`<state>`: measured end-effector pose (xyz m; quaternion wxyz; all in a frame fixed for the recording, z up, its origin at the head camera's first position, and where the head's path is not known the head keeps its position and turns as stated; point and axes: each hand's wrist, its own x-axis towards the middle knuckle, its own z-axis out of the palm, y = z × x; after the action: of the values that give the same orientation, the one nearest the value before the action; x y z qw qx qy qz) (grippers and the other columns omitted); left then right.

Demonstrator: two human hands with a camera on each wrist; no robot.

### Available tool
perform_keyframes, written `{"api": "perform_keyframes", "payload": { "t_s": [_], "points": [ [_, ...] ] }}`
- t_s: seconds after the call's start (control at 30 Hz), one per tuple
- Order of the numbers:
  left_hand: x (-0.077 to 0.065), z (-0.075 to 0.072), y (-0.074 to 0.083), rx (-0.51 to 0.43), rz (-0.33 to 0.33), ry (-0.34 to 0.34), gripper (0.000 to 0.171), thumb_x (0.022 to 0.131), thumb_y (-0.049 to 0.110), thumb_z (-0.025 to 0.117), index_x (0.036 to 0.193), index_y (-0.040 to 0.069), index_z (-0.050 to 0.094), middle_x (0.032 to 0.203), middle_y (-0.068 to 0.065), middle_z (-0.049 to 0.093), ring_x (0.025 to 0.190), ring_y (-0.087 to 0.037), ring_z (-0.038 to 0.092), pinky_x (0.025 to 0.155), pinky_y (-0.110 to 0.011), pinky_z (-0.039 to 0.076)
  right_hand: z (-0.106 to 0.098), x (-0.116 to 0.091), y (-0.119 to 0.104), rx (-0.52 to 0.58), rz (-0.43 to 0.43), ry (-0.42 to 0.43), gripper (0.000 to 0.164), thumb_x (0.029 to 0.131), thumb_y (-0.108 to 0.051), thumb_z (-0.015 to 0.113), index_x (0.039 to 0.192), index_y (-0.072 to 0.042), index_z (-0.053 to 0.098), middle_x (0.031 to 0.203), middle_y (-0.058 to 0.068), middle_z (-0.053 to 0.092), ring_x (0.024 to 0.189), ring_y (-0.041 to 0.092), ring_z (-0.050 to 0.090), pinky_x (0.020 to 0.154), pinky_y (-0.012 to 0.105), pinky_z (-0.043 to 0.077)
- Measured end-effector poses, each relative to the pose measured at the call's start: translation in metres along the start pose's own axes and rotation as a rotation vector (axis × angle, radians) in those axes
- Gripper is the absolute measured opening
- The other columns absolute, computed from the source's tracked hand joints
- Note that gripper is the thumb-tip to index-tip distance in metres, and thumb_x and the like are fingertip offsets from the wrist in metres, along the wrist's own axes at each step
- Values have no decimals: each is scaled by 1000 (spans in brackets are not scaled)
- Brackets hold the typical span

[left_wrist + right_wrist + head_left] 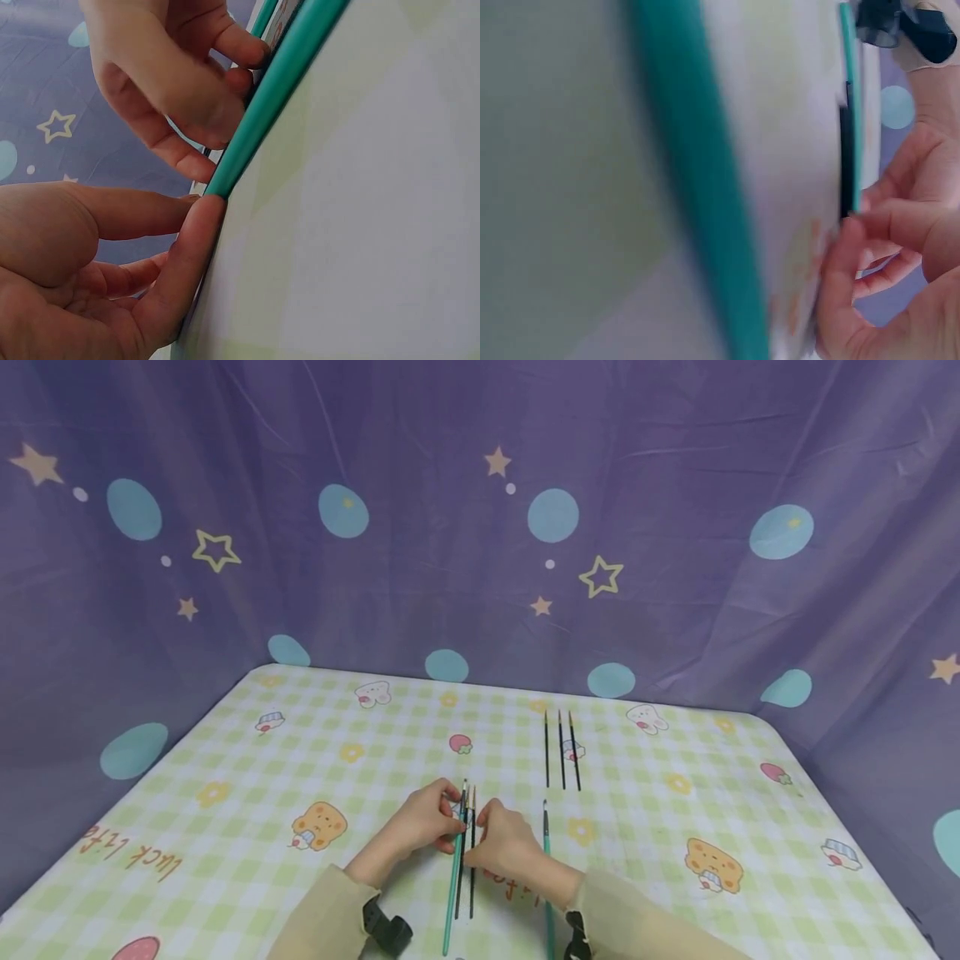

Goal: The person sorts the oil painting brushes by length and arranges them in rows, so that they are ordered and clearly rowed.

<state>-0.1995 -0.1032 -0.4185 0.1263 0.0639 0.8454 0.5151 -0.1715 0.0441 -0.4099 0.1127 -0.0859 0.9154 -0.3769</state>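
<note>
My left hand pinches a teal-handled paintbrush between thumb and finger, as the left wrist view shows up close. Just right of that brush lie two thin black paintbrushes, side by side and pointing away from me. My right hand faces the left one and pinches the nearer black brush with thumb and fingertip. The fingers partly cover the upper parts of these brushes. Another teal paintbrush lies under or beside my right wrist, its handle partly hidden there.
Farther back, three black paintbrushes lie in a row, tips away from me. A green-checked tablecloth with printed cartoons covers the table. Behind it hangs a purple curtain.
</note>
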Motion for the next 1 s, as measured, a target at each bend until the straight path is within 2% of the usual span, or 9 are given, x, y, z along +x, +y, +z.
{"api": "perform_keyframes", "payload": {
  "t_s": [0.3, 0.7, 1.0],
  "points": [
    [1, 0, -1, -10, -10, -1, 35, 75, -3, 65, 106, -2, 48, 72, -9, 47, 46, -15, 54, 45, -29, 55, -1, 1, 0, 3, -3, 13, 33, 68, -1, 70, 90, -3, 46, 63, 4, 51, 42, 14, 51, 40, 25, 45],
    [0, 1, -1, 8, -12, 7, 35, 76, -2, 65, 107, -2, 49, 72, -9, 47, 45, -14, 54, 45, -28, 54, -3, 0, 0, -16, -12, 16, 37, 63, -5, 75, 87, -3, 46, 64, 4, 50, 44, 14, 52, 42, 24, 45],
    [0, 1, -1, 1, -3, 6, 35, 75, -2, 66, 106, -2, 49, 72, -9, 47, 45, -14, 54, 45, -28, 54, -12, -3, 5, 158, 19, -46, 35, 64, -2, 71, 89, -2, 46, 73, 7, 50, 47, 15, 56, 42, 26, 52]
  ]
}}
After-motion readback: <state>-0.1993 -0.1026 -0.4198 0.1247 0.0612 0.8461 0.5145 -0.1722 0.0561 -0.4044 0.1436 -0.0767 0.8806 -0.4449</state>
